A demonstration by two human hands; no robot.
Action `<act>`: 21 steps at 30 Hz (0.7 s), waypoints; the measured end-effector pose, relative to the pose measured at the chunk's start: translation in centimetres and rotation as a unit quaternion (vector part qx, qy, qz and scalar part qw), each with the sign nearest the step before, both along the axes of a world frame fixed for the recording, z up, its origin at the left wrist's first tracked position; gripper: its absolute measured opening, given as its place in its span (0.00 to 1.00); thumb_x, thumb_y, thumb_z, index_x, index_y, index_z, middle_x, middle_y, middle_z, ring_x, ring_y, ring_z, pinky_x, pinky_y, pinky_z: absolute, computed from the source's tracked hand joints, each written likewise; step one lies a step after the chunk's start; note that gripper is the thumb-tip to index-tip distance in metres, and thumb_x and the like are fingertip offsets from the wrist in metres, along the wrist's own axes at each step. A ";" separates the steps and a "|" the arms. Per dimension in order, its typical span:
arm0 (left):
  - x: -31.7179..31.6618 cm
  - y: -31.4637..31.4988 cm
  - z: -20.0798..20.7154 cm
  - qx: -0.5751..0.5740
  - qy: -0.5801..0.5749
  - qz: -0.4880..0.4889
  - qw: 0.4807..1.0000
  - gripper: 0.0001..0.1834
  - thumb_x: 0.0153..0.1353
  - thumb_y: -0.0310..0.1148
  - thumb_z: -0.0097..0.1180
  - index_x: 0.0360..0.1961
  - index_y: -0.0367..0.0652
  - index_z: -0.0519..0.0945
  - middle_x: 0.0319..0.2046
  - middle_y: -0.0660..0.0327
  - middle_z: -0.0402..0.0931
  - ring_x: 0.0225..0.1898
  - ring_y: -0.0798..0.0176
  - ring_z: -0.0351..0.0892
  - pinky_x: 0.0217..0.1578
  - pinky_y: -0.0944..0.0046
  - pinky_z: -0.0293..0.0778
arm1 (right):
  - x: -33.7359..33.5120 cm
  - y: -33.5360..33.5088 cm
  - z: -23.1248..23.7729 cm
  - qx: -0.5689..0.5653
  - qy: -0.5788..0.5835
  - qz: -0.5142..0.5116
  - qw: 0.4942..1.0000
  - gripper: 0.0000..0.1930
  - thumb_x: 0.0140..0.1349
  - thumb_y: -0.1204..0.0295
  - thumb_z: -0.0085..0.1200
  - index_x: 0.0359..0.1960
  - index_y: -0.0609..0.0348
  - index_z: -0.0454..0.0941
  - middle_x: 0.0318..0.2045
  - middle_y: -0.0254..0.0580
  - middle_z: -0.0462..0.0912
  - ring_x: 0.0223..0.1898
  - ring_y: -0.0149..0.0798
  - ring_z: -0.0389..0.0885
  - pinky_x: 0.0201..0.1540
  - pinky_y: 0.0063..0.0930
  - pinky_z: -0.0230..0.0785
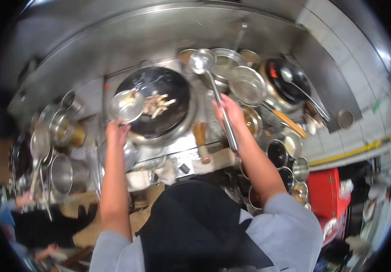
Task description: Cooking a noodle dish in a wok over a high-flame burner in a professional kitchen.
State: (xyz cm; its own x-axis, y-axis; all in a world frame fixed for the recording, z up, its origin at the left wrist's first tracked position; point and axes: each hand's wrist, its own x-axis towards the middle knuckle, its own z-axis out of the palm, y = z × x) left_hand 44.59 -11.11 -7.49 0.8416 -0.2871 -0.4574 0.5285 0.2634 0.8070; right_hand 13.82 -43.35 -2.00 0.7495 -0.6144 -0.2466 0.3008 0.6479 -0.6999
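The left hand (pixel 117 132) grips a metal bowl (pixel 136 113) at its near rim, fingers and thumb bunched at that edge. The bowl appears over the left part of the black wok (pixel 176 120), its inside facing up toward the viewer, with some pale yellowish matter within; the gap between bowl and wok cannot be judged. The right hand (pixel 232 114) is wrapped around the shaft of a long metal ladle (pixel 217 93), whose head points away from the body, to the right of the wok. Pale, stick-like food (pixel 158 104) lies in the wok, heaped near its middle. A strainer (pixel 247 86) with a wooden handle lies just beyond the right hand, and a second wok (pixel 290 86) stands farther right. Assessment of handling: the bowl is likely light and stiff, its rim the sound place of hold (any grease there would make it slippery). The ladle is judged rigid and head-heavy, best held along the lower half of its shaft, clear of heat. The food looks soft and loose, probably breakable, and better moved by the ladle than by fingers.
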 end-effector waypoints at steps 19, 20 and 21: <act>-4.6 -3.6 0.5 -0.006 0.048 -0.047 0.998 0.09 0.67 0.30 0.56 0.45 0.40 0.74 0.44 0.54 0.71 0.41 0.51 0.77 0.43 0.50 0.83 | 7.1 -25.7 2.6 0.284 -0.155 -0.233 0.917 0.16 0.69 0.69 0.49 0.52 0.67 0.64 0.46 0.64 0.69 0.31 0.41 0.74 0.21 0.19 0.75; -4.7 -4.1 0.6 -0.005 0.054 -0.049 0.997 0.09 0.67 0.30 0.56 0.45 0.40 0.74 0.44 0.54 0.72 0.42 0.51 0.78 0.43 0.49 0.83 | 6.6 -26.0 2.6 0.281 -0.159 -0.235 0.917 0.16 0.69 0.69 0.49 0.52 0.67 0.64 0.46 0.64 0.69 0.31 0.41 0.74 0.21 0.19 0.75; -4.8 -4.5 0.8 -0.005 0.054 -0.047 0.997 0.09 0.67 0.29 0.56 0.45 0.40 0.74 0.44 0.53 0.72 0.42 0.49 0.78 0.44 0.48 0.82 | 6.3 -26.2 2.6 0.291 -0.160 -0.223 0.917 0.19 0.69 0.69 0.49 0.54 0.68 0.62 0.46 0.65 0.69 0.30 0.40 0.74 0.21 0.18 0.75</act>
